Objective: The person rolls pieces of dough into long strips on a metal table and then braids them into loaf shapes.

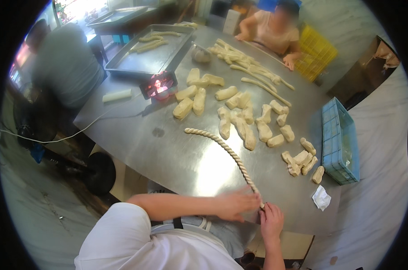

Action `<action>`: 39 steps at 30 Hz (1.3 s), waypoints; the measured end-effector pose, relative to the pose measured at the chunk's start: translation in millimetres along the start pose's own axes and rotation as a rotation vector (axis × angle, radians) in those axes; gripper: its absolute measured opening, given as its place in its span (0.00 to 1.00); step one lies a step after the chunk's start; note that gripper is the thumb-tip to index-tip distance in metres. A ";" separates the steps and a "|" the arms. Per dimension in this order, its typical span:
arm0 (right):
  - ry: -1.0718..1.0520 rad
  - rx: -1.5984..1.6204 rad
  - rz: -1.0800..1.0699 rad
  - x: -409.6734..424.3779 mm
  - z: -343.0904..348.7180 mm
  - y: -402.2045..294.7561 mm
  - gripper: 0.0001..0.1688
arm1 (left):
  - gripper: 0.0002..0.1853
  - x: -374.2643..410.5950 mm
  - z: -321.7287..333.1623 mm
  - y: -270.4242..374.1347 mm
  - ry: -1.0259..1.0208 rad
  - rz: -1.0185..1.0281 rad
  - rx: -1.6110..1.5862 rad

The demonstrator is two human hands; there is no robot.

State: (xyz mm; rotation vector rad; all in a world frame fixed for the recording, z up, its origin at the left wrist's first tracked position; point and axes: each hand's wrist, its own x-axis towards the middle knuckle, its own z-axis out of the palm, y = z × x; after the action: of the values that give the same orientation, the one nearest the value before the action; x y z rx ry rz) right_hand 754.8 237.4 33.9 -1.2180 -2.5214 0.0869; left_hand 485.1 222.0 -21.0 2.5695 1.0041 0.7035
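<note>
A long twisted dough rope curves over the steel table from its middle towards the near edge. My left hand lies flat and slightly blurred across the rope's near part, fingers spread. At the rope's near end, my right hand has its fingertips closed on the tip, mostly hiding it. Beyond the rope, several thick dough pieces rest in loose groups, some touching. Smaller dough pieces lie to the right.
Long dough strips lie near a person across the table. A metal tray holds several twists. A lit phone stands beside it, near a white cable. A blue crate and crumpled paper are right. Another person is left.
</note>
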 end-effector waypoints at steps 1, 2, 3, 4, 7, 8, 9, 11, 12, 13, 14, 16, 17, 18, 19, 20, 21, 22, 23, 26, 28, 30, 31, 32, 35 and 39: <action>0.014 0.046 0.025 0.5 3.1 1.5 0.21 | 0.49 -11.4 -13.5 -18.1 0.065 -0.059 0.028; 0.031 0.093 0.057 -0.3 6.5 2.8 0.19 | 0.49 -19.7 -51.7 -41.6 -0.049 -0.500 -0.105; 0.040 0.127 0.054 3.8 9.0 -0.1 0.17 | 0.45 -50.8 -60.0 -92.5 0.251 -0.584 0.216; 0.054 0.145 0.089 -0.7 9.5 2.0 0.15 | 0.32 -40.5 -134.9 -101.9 0.159 -0.977 0.046; -0.040 0.154 0.157 23.7 11.8 5.8 0.11 | 0.11 -122.9 -151.8 -158.7 0.324 -0.427 0.682; -0.108 0.146 0.269 34.4 10.4 17.3 0.13 | 0.11 -133.9 -163.8 -163.6 0.273 -0.472 0.664; -0.176 0.134 0.376 42.0 8.1 30.7 0.15 | 0.10 -143.3 -176.4 -166.8 0.229 -0.518 0.645; -0.049 0.149 0.422 47.7 -4.7 59.8 0.20 | 0.09 -181.6 -196.7 -165.8 0.218 -0.536 0.626; 0.016 0.156 0.447 49.0 -7.9 65.6 0.23 | 0.09 -207.4 -207.3 -166.4 0.250 -0.497 0.626; -0.039 0.019 0.330 26.4 4.8 62.4 0.26 | 0.08 -225.0 -217.0 -167.3 0.288 -0.460 0.632; -0.089 -0.123 0.220 -22.4 26.1 56.4 0.29 | 0.08 -231.3 -217.3 -158.2 0.320 -0.385 0.629; -0.178 -0.254 0.137 -29.2 38.1 30.5 0.33 | 0.07 -245.1 -215.7 -121.6 0.376 -0.249 0.639; -0.227 -0.248 0.164 -2.5 22.1 5.8 0.34 | 0.08 -251.4 -214.9 -118.6 0.378 -0.441 0.621; -0.290 -0.244 0.205 16.0 10.9 -12.4 0.36 | 0.09 -254.9 -206.5 -114.5 0.370 -0.628 0.583; -0.179 -0.238 0.269 44.6 28.3 19.0 0.37 | 0.10 -237.6 -204.7 -115.5 0.370 -0.786 0.544; -0.066 -0.232 0.332 67.5 42.8 55.9 0.39 | 0.18 -218.2 -206.7 -119.4 0.355 -0.895 0.428; -0.017 -0.261 0.319 85.0 45.1 63.4 0.37 | 0.21 -225.9 -203.4 -112.3 0.327 -0.903 0.553; 0.038 -0.298 0.317 97.6 43.0 67.9 0.36 | 0.25 -231.3 -194.2 -103.4 0.298 -0.894 0.674; 0.093 -0.328 0.321 104.0 44.1 68.2 0.35 | 0.28 -238.4 -185.8 -91.2 0.263 -0.880 0.797; -0.093 0.048 -0.145 44.1 40.7 36.8 0.22 | 0.28 -291.6 -144.2 -29.5 0.244 -0.898 0.621; -0.188 0.273 -0.108 67.7 30.7 34.8 0.20 | 0.23 -254.1 -171.1 -31.9 0.140 -1.043 0.374; -0.448 0.508 0.144 119.8 8.7 22.0 0.19 | 0.12 -238.2 -186.1 -67.2 0.285 -1.086 0.439; -0.428 0.470 0.118 126.3 -2.4 17.0 0.19 | 0.11 -237.4 -189.2 -99.1 0.374 -0.909 0.551; -0.409 0.436 0.086 131.1 -8.9 10.3 0.19 | 0.10 -237.9 -195.3 -125.1 0.461 -0.730 0.662; -0.635 0.301 -0.101 102.4 -38.1 -35.6 0.15 | 0.10 -247.0 -200.6 -112.3 0.356 -0.652 0.631; -0.456 0.275 -0.095 132.1 -36.2 -27.9 0.12 | 0.19 -179.2 -187.2 -82.4 0.208 -0.964 0.353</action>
State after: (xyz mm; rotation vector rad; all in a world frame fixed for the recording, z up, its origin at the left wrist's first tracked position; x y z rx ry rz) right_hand 669.7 318.3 109.7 -1.0565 -2.8142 0.7390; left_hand 224.6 173.4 40.2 1.8614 2.3354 0.5285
